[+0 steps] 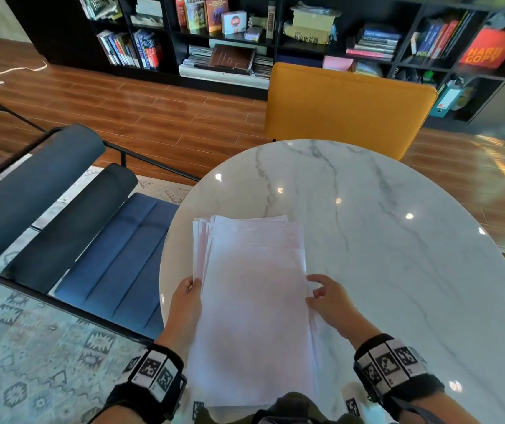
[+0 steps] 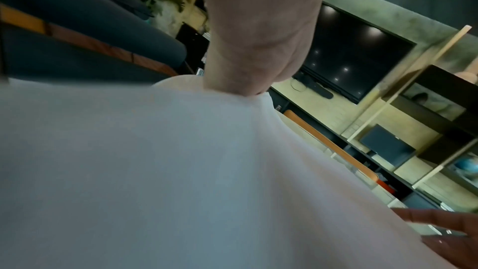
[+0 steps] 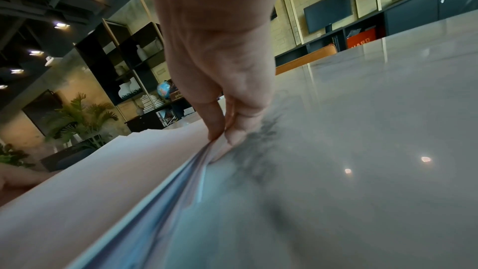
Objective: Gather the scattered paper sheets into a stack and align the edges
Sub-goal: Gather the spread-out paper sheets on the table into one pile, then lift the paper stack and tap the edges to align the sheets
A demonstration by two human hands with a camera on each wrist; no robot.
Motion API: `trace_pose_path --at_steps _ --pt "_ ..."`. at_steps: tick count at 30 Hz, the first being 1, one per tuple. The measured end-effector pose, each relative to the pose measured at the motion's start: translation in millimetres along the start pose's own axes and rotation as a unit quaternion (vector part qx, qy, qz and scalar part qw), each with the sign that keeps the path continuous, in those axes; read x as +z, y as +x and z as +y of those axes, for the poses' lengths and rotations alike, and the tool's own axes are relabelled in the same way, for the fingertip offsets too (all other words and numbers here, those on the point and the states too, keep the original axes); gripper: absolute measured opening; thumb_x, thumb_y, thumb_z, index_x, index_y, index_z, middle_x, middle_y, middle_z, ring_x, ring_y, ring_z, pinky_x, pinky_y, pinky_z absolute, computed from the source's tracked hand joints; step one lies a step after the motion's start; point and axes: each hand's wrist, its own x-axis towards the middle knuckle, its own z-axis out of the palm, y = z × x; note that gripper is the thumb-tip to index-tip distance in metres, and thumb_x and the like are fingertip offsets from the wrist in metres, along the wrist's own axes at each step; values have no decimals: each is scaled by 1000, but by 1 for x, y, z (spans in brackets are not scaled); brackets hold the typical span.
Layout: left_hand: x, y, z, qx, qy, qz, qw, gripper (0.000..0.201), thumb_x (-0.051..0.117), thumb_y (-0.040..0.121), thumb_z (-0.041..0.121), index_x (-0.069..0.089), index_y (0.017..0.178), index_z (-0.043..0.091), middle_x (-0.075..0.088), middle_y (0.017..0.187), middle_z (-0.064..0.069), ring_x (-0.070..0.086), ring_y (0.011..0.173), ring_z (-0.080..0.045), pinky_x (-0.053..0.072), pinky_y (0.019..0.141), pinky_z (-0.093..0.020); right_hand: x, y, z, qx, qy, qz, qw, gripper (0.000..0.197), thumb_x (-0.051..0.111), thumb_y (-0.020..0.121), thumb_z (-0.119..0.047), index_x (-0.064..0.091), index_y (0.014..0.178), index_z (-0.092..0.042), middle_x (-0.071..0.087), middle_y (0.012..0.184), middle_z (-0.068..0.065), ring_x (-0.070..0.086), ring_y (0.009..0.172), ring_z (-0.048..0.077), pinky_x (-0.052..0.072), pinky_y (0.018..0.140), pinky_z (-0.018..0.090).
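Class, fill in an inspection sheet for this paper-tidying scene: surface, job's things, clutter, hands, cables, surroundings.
Surface: round white marble table, glossy, with light reflections.
Job's things: paper stack gathered near the front edge; far and left edges still fanned, not aligned.
Clutter: nothing seen on the table besides the paper.
Hands: left hand holds the stack's left edge; right hand pinches the right edge, its fingertips at the sheets.
Cables: white cable on the wooden floor, far left.
Surroundings: yellow chair, blue seat, bookshelf.
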Motion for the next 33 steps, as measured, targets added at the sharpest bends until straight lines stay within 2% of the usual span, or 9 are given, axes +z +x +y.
trace_pose_path --at_steps 2,6,9,11,18,22,25,27,33 --pt "1 -7 2 15 -2 0 1000 37 32 101 29 50 124 7 56 109 -11 53 101 -28 40 88 -35 4 -3 1 -2 11 -6 1000 46 61 81 2 57 124 -15 49 67 -1 50 61 15 42 58 21" --pt "-1 -14 9 55 24 -25 998 31 46 97 33 47 118 10 54 101 -4 52 92 -23 39 77 -31 8 -6 -1 -8 36 -8 999 46 63 81 0 57 124 -17 49 67 -2 49 59 12 40 55 20" --pt "-1 -14 7 91 74 -31 993 56 52 92 13 30 144 12 45 138 -7 46 125 -28 36 96 -30 3 -8 0 -8 54 -18 998 44 66 82 -5 58 123 -17 52 72 0 52 64 15 45 64 24" --pt "3 -21 12 125 66 -30 990 57 51 93 10 29 146 15 37 149 -4 37 136 -24 31 101 -27 -4 -12 4 -11 68 -29 997 42 68 83 -12 57 123 -15 55 73 1 55 67 18 47 68 26" --pt "34 -61 60 247 -21 -81 965 33 57 89 10 57 114 32 69 102 7 68 81 -2 54 61 -15 -65 -29 13 -45 149 -5 988 63 77 74 -28 45 127 -13 61 116 1 60 106 15 46 90 27" --pt "64 -88 97 283 -40 -120 951 22 64 87 24 59 106 33 69 100 -3 70 84 -19 59 70 -37 -125 -48 0 -114 321 -37 939 53 69 79 -7 51 127 -18 70 115 9 69 101 23 57 79 32" --pt "91 -102 114 342 -31 -110 933 21 60 90 17 55 107 28 65 94 2 64 79 -11 54 67 -25 -155 -62 -9 -155 337 28 928 28 65 81 2 62 108 -8 73 103 12 69 90 27 59 69 28" --pt "109 -113 123 385 -33 -79 919 25 58 91 11 52 114 20 64 96 2 62 80 -3 50 69 -13 -168 -69 -12 -187 337 94 918 23 65 81 2 65 98 -13 76 89 0 70 82 20 58 65 24" --pt "146 -143 124 433 -73 -25 898 19 57 92 11 50 108 19 63 104 -5 63 94 -14 51 86 -24 -185 -92 -7 -253 330 173 893 21 67 82 -3 68 89 -23 75 87 -3 69 85 16 57 77 32"
